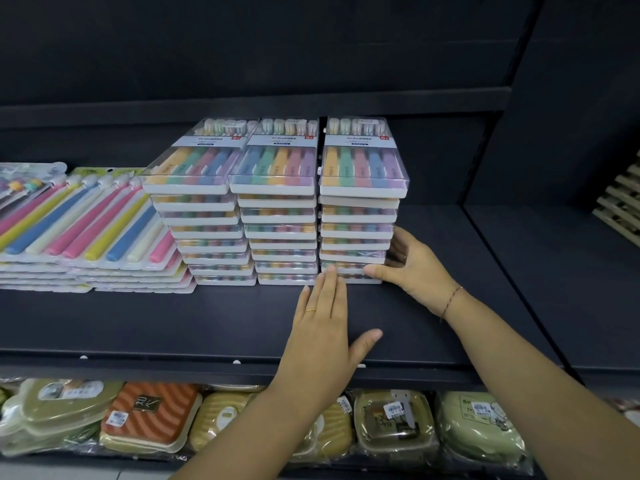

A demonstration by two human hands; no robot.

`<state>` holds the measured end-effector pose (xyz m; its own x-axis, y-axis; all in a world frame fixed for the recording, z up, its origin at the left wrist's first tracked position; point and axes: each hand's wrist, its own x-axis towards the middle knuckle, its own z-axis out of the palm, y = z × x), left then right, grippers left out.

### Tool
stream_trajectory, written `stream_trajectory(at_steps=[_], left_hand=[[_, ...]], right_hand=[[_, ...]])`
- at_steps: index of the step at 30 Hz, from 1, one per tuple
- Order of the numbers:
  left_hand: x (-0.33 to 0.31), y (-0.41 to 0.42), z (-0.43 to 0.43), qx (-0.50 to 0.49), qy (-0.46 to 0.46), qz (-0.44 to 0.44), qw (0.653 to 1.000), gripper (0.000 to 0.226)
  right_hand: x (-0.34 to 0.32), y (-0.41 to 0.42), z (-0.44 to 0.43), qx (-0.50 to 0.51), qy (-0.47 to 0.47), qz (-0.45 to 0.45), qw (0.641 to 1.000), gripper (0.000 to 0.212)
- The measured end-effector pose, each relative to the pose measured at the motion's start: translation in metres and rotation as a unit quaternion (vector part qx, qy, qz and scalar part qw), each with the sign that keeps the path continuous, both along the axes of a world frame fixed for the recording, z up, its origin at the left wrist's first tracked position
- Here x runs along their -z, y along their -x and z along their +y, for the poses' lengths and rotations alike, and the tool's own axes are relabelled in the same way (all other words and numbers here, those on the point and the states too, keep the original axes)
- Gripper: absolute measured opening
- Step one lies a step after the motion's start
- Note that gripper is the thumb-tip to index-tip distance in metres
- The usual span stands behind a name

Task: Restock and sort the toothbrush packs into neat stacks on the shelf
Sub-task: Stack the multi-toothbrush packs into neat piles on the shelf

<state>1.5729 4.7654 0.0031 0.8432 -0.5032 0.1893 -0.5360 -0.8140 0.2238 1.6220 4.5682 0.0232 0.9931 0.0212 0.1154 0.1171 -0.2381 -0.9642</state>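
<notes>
Three tall stacks of clear-lidded toothbrush packs stand side by side on the dark shelf (207, 320): a left stack (204, 202), a middle stack (280, 202) and a right stack (360, 202). Each pack shows several pastel brushes. My left hand (323, 320) lies flat on the shelf, fingers straight, fingertips touching the front of the right stack's lowest packs. My right hand (412, 261) cups the right stack's lower right corner, thumb across the front and fingers along its side.
Low piles of flat blister packs (86, 223) with bright long-handled brushes lie left of the stacks. The shelf right of the stacks is bare up to a dark divider (502, 265). Soap boxes in plastic (152, 417) fill the shelf below.
</notes>
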Motion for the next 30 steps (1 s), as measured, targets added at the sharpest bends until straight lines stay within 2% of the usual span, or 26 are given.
stream_trajectory(at_steps=[4, 10, 17, 21, 30], left_hand=[[0.004, 0.001, -0.003, -0.015, -0.044, 0.007, 0.999, 0.096], [-0.003, 0.002, -0.004, -0.01, -0.008, 0.036, 0.999, 0.116], [-0.003, 0.002, -0.003, -0.011, 0.008, 0.052, 0.999, 0.109], [-0.002, 0.002, -0.002, -0.018, 0.022, 0.041, 0.999, 0.105], [-0.003, 0.002, -0.003, -0.018, 0.028, 0.025, 0.999, 0.112]], right_hand=[[0.006, 0.0, 0.002, 0.012, 0.023, -0.012, 1.0, 0.072], [0.014, 0.002, 0.006, 0.059, 0.008, -0.03, 0.998, 0.055], [0.011, 0.002, 0.0, 0.048, 0.007, -0.021, 0.999, 0.059], [0.007, 0.002, -0.003, 0.022, 0.005, -0.013, 1.0, 0.072], [0.009, 0.004, -0.006, 0.006, 0.011, -0.016, 1.0, 0.063]])
